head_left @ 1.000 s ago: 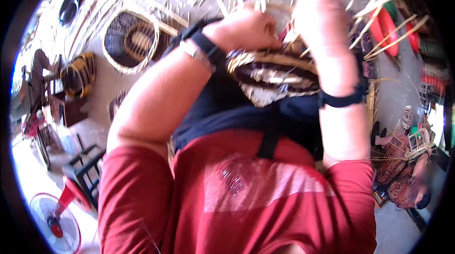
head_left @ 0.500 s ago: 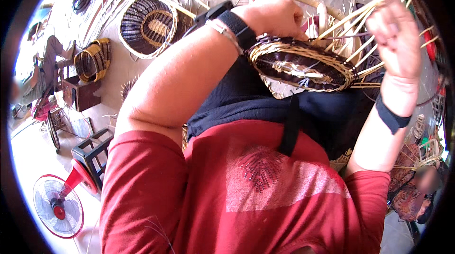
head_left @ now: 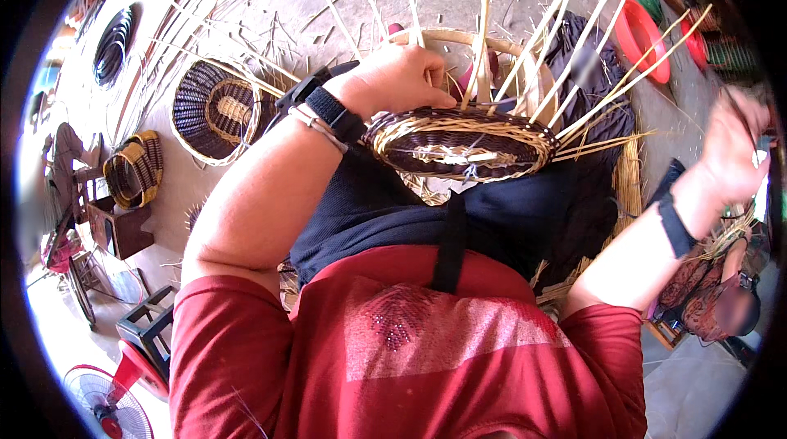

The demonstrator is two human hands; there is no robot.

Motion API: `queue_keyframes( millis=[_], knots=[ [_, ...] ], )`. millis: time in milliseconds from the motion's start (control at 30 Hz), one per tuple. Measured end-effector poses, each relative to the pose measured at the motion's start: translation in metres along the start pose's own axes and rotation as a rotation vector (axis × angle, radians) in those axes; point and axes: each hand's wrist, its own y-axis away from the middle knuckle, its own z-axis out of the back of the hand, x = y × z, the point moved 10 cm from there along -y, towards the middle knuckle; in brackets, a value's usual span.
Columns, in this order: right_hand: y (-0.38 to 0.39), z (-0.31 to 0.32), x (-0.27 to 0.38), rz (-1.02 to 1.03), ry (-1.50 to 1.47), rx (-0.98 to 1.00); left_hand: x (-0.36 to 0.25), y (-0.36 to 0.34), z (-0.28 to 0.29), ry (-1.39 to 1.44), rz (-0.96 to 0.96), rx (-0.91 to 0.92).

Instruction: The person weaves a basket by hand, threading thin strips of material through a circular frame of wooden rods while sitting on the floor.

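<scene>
A half-woven oval basket point(head_left: 459, 152) in dark and pale strips rests tilted on my lap, with long pale stakes point(head_left: 525, 62) fanning upward from its rim. My left hand point(head_left: 402, 78) is closed at the basket's far rim, fingers pinched at the base of the stakes. Out to the far right, away from the basket, my right hand point(head_left: 735, 148) is raised, its fingers bent around a thin dark weaving strand point(head_left: 742, 115). Motion blurs its fingertips. Most of the strand between hand and basket is too thin to follow.
At left stand a finished dark basket point(head_left: 205, 111), a yellow-and-black basket point(head_left: 135, 168), a box, a stool and a red fan point(head_left: 106, 406). Cane scraps litter the floor ahead. A red basin point(head_left: 641, 37) lies at upper right. Other people sit at lower right and far left.
My right hand has swung outward and down to the right, away from the stakes. My left hand stays at the rim. The view has shifted, so the basket appears farther left and slightly lower.
</scene>
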Motion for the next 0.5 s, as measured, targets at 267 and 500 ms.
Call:
queue_keyframes(
  millis=[267,500],
  knots=[
    [0.11,-0.112,-0.109,-0.099,0.295,-0.063,0.018,-0.005,-0.013,0.072,0.061,0.12],
    [0.113,-0.091,-0.113,-0.202,0.125,-0.06,0.012,-0.002,-0.01,0.143,0.086,0.082]
  ],
)
